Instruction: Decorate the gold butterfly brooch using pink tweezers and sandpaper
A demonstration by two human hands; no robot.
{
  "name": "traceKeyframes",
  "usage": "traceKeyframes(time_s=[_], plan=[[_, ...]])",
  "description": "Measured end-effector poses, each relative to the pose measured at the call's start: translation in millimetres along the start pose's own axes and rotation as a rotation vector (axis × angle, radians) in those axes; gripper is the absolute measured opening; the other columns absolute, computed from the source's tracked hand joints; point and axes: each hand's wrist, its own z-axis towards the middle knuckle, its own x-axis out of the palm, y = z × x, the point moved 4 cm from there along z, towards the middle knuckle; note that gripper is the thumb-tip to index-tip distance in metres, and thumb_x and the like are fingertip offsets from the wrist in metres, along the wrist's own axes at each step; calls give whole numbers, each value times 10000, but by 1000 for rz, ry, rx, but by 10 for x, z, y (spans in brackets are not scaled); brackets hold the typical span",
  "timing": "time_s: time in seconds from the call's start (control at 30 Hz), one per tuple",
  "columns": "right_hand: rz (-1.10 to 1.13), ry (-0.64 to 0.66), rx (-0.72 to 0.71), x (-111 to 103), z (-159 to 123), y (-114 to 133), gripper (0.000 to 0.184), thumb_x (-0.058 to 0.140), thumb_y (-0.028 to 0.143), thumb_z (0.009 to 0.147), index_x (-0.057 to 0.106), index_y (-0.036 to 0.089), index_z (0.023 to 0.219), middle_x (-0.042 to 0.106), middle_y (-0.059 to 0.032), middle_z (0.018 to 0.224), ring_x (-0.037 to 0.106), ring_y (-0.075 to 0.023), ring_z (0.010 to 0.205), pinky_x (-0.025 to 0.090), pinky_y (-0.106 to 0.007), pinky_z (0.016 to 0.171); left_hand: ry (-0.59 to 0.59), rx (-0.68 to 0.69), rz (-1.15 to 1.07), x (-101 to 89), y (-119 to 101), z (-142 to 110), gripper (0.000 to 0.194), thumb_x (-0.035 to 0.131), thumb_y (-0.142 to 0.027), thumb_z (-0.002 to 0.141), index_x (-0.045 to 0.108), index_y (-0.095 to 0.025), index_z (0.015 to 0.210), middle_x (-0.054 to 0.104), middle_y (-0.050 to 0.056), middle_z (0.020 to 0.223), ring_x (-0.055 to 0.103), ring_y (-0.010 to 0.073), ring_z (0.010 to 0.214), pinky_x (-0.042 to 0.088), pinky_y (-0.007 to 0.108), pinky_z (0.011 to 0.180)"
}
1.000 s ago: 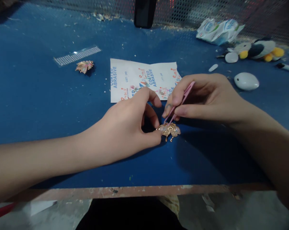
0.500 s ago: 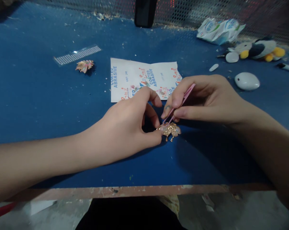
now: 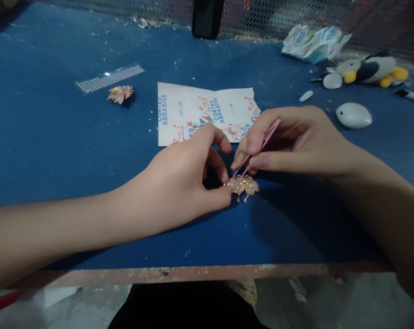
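A gold butterfly ornament (image 3: 247, 186) with pale, shimmering wings lies on the blue tabletop near the front edge. My left hand (image 3: 189, 176) grips its left wing between thumb and fingers. Pink tweezers (image 3: 269, 135) are pinched in my right hand (image 3: 292, 141), slanting down to the left, and their tips touch the top of the left wing or lie just above it. Whether anything sits between the tips is too small to tell. Behind the hands lies a sheet of abrasive paper (image 3: 179, 105), printed side up, with small coloured pieces on it, partly covered by my left hand.
A second gold and pink ornament (image 3: 120, 94) and a strip of tiny beads (image 3: 110, 78) lie at the back left. To the right are a white rounded case (image 3: 353, 115), a plush toy (image 3: 374, 71), a pen (image 3: 411, 96) and a crumpled packet (image 3: 313, 43). A phone (image 3: 207, 18) leans on the mesh.
Almost nothing differs. Both hands, the tweezers and the butterfly ornament keep the same places, and the view has shifted very slightly.
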Motion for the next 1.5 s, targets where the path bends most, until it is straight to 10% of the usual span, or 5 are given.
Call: traceKeyframes(time_s=[1.5], plan=[[-5, 7, -9, 14, 5, 19, 182, 765, 59, 846, 705, 204, 937, 797, -11, 881, 786, -170, 863, 637, -246, 731, 19, -11, -19, 1, -12, 6, 408, 748, -282, 778, 514, -231, 1109, 734, -13, 859, 645, 134, 661, 474, 275, 614]])
